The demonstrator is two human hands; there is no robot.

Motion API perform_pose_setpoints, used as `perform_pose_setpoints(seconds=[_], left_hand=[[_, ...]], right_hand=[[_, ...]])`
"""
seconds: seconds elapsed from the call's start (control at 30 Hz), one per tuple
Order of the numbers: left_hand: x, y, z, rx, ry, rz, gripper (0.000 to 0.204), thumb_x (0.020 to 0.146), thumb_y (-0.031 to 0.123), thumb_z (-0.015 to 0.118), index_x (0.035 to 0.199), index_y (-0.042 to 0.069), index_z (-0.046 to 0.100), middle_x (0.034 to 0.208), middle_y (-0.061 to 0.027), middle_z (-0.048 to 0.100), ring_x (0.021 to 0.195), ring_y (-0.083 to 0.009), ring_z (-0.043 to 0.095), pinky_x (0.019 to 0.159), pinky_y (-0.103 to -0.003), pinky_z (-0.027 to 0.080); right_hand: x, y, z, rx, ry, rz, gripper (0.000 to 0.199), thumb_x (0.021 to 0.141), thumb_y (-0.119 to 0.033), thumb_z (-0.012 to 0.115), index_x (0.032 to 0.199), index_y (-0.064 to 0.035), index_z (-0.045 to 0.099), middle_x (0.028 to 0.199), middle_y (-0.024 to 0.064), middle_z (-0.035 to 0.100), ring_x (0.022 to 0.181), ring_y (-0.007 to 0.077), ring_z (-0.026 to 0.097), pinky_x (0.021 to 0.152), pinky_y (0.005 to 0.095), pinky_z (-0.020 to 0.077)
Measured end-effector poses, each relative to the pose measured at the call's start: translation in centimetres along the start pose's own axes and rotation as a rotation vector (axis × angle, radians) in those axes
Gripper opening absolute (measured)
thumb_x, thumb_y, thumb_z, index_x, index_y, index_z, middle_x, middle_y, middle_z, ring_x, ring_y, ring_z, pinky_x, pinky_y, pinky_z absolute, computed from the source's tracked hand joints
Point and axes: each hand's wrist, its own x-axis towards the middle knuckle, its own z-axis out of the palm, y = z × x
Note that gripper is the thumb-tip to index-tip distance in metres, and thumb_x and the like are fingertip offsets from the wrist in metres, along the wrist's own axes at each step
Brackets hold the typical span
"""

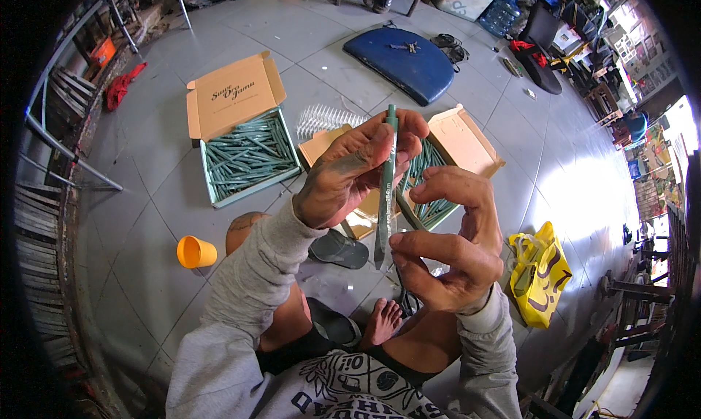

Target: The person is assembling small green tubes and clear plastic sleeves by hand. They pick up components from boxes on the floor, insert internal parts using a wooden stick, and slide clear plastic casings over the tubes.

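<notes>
In the middle, my left hand (358, 167) pinches a slim green pen (389, 193) near its upper end, between thumb and fingers. The pen stands almost upright, with pale printing along its barrel. My right hand (456, 247) is beside the pen's lower end, its thumb and forefinger brought together there. What they pinch is too small to make out. A dark green strip (410, 211) shows beside the right fingers; I cannot tell whether it is held. Behind the hands, an open box (464, 138) of green pens is partly hidden.
At left, an open cardboard box (237, 94) holds many green pens. Clear ridged plastic (325, 120) lies beside it. An orange cup (196, 252), a dark flip-flop (339, 250), a yellow bag (540, 273) and a blue cushioned board (401, 61) rest on the tiled floor.
</notes>
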Motion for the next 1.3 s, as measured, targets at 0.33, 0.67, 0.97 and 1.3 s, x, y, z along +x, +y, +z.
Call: perform_pose_setpoints(seconds=[0.33, 0.67, 0.97, 1.3], left_hand=[[0.1, -0.1, 0.3, 0.04, 0.048, 0.045, 0.043, 0.102, 0.036, 0.056, 0.129, 0.002, 0.049, 0.097, -0.0029, 0.049, 0.074, -0.0101, 0.04, 0.07, -0.027, 0.038], [0.0, 0.0, 0.5, 0.017, 0.051, 0.046, 0.04, 0.105, 0.036, 0.05, 0.129, 0.004, 0.049, 0.092, -0.0011, 0.045, 0.071, -0.0096, 0.036, 0.068, -0.027, 0.035], [-0.1, 0.1, 0.3, 0.012, 0.025, 0.063, 0.039, 0.106, 0.035, 0.05, 0.129, 0.004, 0.05, 0.093, -0.0006, 0.045, 0.072, -0.0088, 0.035, 0.068, -0.027, 0.034], [-0.1, 0.0, 0.5, 0.015, 0.034, 0.08, 0.036, 0.103, 0.032, 0.056, 0.126, 0.004, 0.052, 0.103, -0.0039, 0.05, 0.076, -0.0094, 0.036, 0.07, -0.026, 0.035]], right_hand=[[0.2, -0.6, -0.2, -0.179, -0.046, -0.054, 0.034, 0.056, -0.011, 0.081, 0.09, -0.0127, 0.075, 0.104, 0.0129, 0.067, 0.104, 0.0377, 0.063, 0.086, 0.0471, 0.0514], [-0.2, -0.8, 0.3, -0.253, -0.065, -0.097, 0.031, 0.061, -0.01, 0.081, 0.091, -0.0133, 0.074, 0.106, 0.0063, 0.072, 0.102, 0.0322, 0.063, 0.082, 0.0402, 0.0518], [-0.6, -0.9, 0.3, -0.297, -0.093, -0.135, 0.034, 0.064, -0.006, 0.081, 0.096, -0.0145, 0.073, 0.107, 0.0025, 0.074, 0.1, 0.0297, 0.062, 0.081, 0.0382, 0.051], [-0.9, -0.6, 0.8, -0.345, -0.051, -0.221, 0.03, 0.062, -0.013, 0.078, 0.091, -0.0102, 0.071, 0.109, 0.0045, 0.072, 0.092, 0.0272, 0.065, 0.068, 0.0365, 0.0493]])
